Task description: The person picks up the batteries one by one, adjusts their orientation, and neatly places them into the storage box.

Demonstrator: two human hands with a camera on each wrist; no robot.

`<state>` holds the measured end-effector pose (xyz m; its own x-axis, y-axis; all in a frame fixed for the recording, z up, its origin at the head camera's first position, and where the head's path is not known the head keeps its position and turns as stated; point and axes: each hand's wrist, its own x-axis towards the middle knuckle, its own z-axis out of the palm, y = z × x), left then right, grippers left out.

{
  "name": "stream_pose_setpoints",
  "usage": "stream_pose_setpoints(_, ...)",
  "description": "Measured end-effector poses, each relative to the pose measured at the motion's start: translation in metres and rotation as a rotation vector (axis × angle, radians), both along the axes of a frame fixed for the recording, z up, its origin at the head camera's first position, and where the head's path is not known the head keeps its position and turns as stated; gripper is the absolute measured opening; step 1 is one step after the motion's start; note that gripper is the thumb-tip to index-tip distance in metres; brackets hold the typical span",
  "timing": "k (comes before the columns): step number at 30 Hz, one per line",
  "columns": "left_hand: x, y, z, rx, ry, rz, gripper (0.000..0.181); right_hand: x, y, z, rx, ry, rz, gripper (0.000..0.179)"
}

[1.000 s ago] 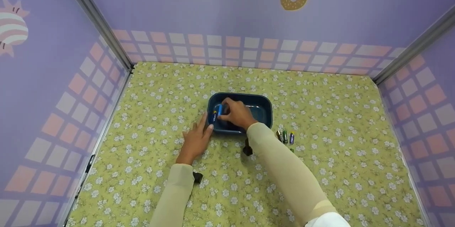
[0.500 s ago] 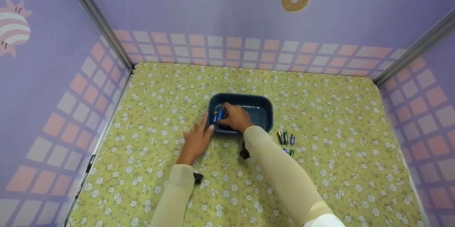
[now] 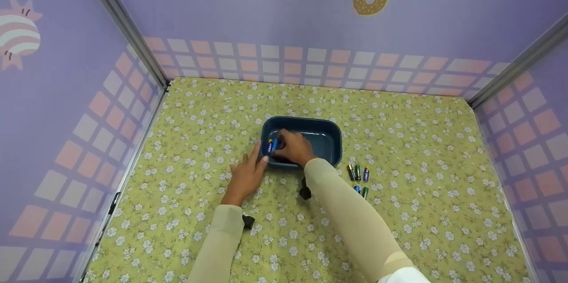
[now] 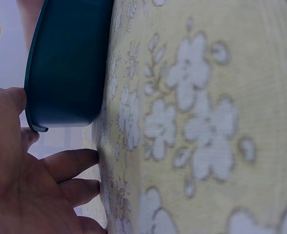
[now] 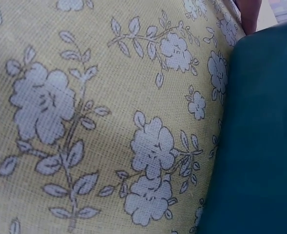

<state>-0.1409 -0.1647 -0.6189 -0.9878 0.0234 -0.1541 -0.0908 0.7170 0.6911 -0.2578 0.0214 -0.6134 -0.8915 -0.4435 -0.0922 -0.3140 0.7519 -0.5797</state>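
A dark teal plastic basin (image 3: 326,141) sits on the flowered cloth in the head view. Inside its left end, my right hand (image 3: 296,146) pinches a blue battery (image 3: 275,144) between thumb and fingers, standing alongside a dark blue battery with a yellow end (image 3: 269,147). My left hand (image 3: 246,177) lies at the basin's near left corner, thumb and forefinger against the rim. In the left wrist view, the other fingers of the left hand (image 4: 16,180) spread straight to the cloth below the basin wall (image 4: 70,63). The right wrist view shows only cloth and the basin's outer wall (image 5: 260,141).
To the right of the basin lie several more batteries: a black one (image 3: 350,172), a green one (image 3: 357,172) and a purple one (image 3: 366,174) in a row, with a blue one (image 3: 356,189) and another green one (image 3: 365,192) nearer. Patterned purple walls (image 3: 288,17) enclose the table.
My right hand has lowered the blue battery into the basin's left end, against the dark blue one. The left hand stays at the corner. More of the loose batteries show beside the right sleeve.
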Motion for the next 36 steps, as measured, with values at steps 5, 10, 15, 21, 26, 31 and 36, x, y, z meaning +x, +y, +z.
stream_pose_setpoints(5, 0.001, 0.001, 0.001, 0.007, -0.009, -0.001, 0.063, -0.001, 0.0, 0.0, -0.005, -0.01, -0.009, 0.049)
stream_pose_setpoints(10, 0.001, 0.001, 0.0, 0.006, -0.007, -0.007, 0.063, -0.002, 0.001, -0.002, 0.01, -0.006, -0.004, 0.05)
stream_pose_setpoints(15, 0.0, 0.001, -0.002, 0.004, -0.005, -0.011, 0.068, -0.002, 0.0, -0.005, 0.019, 0.004, -0.008, 0.052)
stream_pose_setpoints(21, -0.002, 0.001, -0.001, -0.004, -0.01, -0.01, 0.072, -0.002, 0.001, -0.005, -0.005, -0.001, 0.003, 0.053)
stream_pose_setpoints(26, -0.002, 0.002, -0.002, -0.01, -0.019, -0.003, 0.071, -0.001, 0.003, -0.002, -0.037, -0.056, -0.011, 0.058)
stream_pose_setpoints(31, -0.003, 0.001, -0.002, -0.009, -0.021, -0.009, 0.073, -0.003, 0.006, 0.006, -0.088, -0.11, 0.013, 0.057)
stream_pose_setpoints(36, -0.003, 0.0, -0.002, 0.004, -0.033, -0.01, 0.074, -0.004, 0.015, 0.017, -0.139, -0.119, 0.05, 0.056)
